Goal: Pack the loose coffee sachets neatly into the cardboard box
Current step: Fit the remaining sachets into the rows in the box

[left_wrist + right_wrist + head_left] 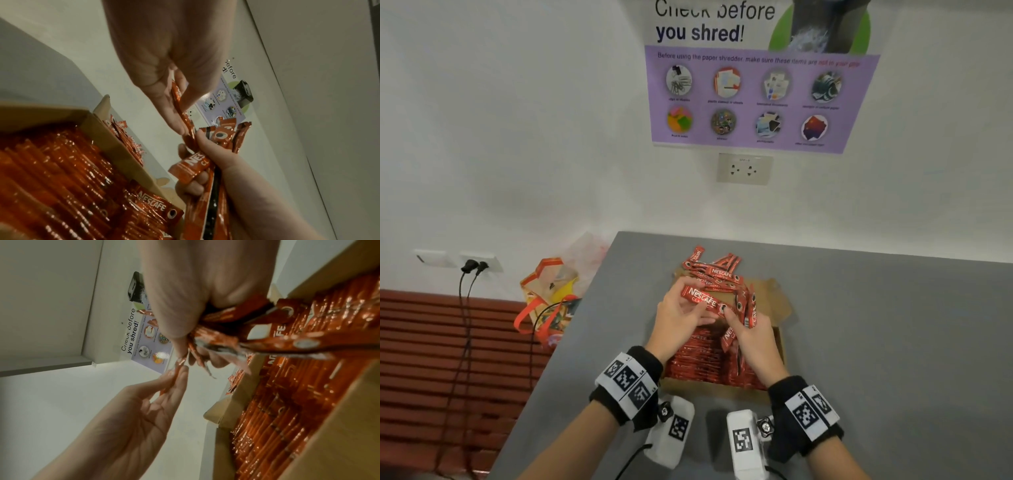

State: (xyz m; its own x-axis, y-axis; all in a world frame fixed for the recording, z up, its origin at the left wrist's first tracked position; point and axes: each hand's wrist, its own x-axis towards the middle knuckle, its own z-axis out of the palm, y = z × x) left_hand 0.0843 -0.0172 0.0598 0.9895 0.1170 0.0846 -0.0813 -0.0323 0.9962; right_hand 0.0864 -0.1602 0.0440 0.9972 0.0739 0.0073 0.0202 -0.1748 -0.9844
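Observation:
An open cardboard box (780, 346) sits on the grey table, packed with rows of red Nescafe sachets (702, 359). My left hand (681, 317) pinches one sachet (702, 299) between thumb and fingers above the box. My right hand (748, 337) grips a bunch of several sachets (749, 310), and its fingertips meet the end of the left hand's sachet. In the left wrist view the left hand (174, 104) holds the sachet (186, 120) edge-on, with its lower end against the right hand's bunch (209, 162). In the right wrist view the bunch (236, 331) fans out of the fist over the box (329, 443).
A loose heap of sachets (710, 270) lies behind the box, on its rear flap (770, 291). The table's left edge (571, 329) drops to a bench with a colourful bag (551, 294) and cables. A wall with a poster (756, 99) and a socket (743, 168) stands behind.

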